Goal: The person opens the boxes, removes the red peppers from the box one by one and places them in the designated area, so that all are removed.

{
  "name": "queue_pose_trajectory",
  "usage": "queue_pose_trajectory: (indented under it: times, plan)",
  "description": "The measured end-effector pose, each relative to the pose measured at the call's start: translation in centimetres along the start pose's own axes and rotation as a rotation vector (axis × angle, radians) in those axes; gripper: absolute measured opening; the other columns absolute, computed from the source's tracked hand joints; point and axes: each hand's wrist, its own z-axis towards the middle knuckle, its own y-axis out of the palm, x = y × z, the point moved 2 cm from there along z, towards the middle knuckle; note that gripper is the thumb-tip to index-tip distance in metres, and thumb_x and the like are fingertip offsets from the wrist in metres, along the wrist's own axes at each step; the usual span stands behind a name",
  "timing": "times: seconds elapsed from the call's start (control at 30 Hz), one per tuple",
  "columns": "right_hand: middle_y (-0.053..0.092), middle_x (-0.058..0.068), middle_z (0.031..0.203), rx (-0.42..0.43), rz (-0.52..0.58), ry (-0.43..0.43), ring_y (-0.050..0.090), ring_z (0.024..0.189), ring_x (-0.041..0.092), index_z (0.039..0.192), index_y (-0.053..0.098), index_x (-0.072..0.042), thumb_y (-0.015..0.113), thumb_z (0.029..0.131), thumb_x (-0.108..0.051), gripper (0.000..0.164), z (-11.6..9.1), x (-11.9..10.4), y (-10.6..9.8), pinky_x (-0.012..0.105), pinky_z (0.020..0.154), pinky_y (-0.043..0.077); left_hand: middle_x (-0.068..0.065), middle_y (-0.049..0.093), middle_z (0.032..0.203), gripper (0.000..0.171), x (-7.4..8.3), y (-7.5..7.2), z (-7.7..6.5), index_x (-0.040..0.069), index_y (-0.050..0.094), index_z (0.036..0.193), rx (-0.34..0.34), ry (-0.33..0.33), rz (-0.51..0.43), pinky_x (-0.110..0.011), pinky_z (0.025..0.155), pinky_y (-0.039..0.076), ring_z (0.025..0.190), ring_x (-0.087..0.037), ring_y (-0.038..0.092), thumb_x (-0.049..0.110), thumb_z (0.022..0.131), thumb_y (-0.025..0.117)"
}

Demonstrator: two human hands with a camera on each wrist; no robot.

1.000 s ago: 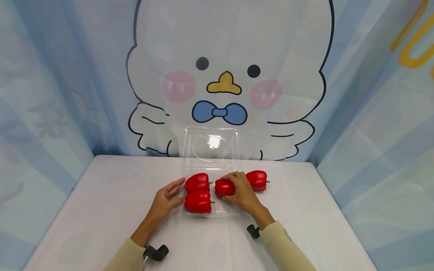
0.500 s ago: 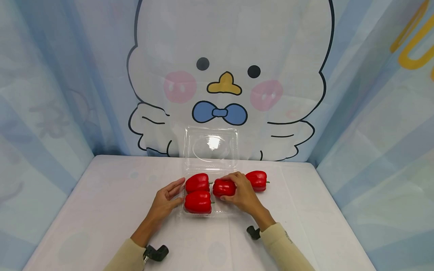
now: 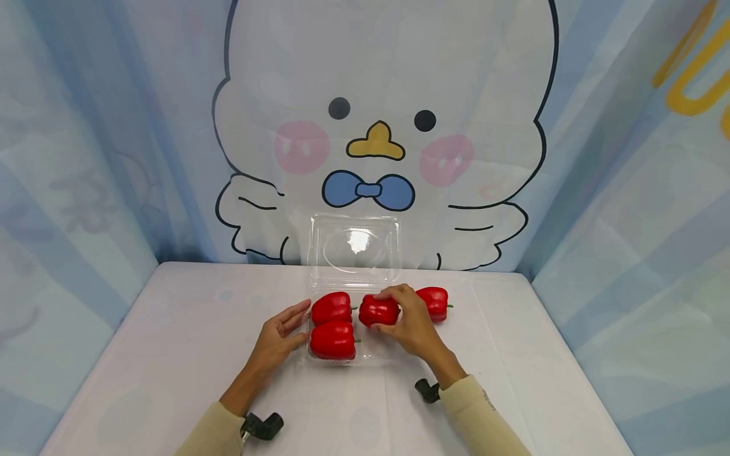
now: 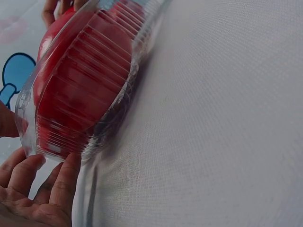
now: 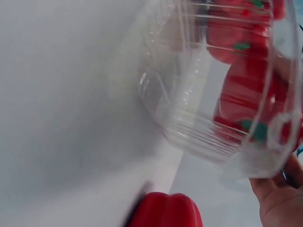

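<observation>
Two red bell peppers, a back one (image 3: 332,308) and a front one (image 3: 333,341), lie side by side in the left half of a clear plastic clamshell container (image 3: 379,354). My right hand (image 3: 413,323) grips a third bell pepper (image 3: 378,311) from its right, over the container's back right part. Whether that pepper touches the bottom, I cannot tell. My left hand (image 3: 276,335) touches the container's left wall, its fingertips (image 4: 71,163) against the ribbed plastic in the left wrist view. Through the clear wall in the right wrist view, the gripped pepper (image 5: 248,94) shows a green stem.
Another red bell pepper (image 3: 435,304) lies on the white table (image 3: 513,380) just right of the container, partly behind my right hand. The container's clear lid (image 3: 355,250) stands raised at the back, before a printed curtain (image 3: 485,76). Curtains also flank both sides.
The bell pepper in my right hand has shifted slightly left and then a little toward the back, with the hand following. My left hand has stayed at the container's side.
</observation>
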Motion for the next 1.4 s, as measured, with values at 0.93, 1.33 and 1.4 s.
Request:
queue_pose_trajectory:
  times: [0.93, 1.33, 1.4]
  plan:
    - [0.063, 0.008, 0.137, 0.111, -0.04, 0.022, 0.061, 0.13, 0.034, 0.13, 0.069, -0.017, 0.097, 0.073, -0.009, 0.064, -3.5, 0.9, -6.5, 0.055, 0.093, 0.066, -0.009, 0.049, 0.165, 0.071, -0.7, -0.3, 0.3, 0.012, 0.048, 0.16, 0.004, -0.025, -0.013, -0.026, 0.109, 0.052, 0.155, -0.029, 0.045, -0.005, 0.094, 0.068]
    - [0.063, 0.007, 0.136, 0.13, -0.07, 0.094, 0.06, 0.131, 0.03, 0.132, 0.069, -0.02, 0.097, 0.073, -0.009, 0.067, -6.3, 3.5, -8.3, 0.056, 0.095, 0.065, -0.007, 0.049, 0.165, 0.071, -0.4, -0.1, 0.2, 0.013, 0.048, 0.16, -0.005, -0.026, -0.016, -0.027, 0.109, 0.053, 0.155, -0.027, 0.045, -0.004, 0.094, 0.069]
    - [0.063, 0.007, 0.136, 0.134, -0.081, 0.106, 0.06, 0.13, 0.03, 0.132, 0.069, -0.019, 0.097, 0.072, -0.008, 0.068, -6.7, 4.0, -8.5, 0.056, 0.095, 0.065, -0.008, 0.049, 0.165, 0.071, -0.3, -0.1, 0.1, 0.013, 0.048, 0.16, -0.004, -0.025, -0.02, -0.026, 0.109, 0.053, 0.155, -0.027, 0.046, -0.004, 0.094, 0.07]
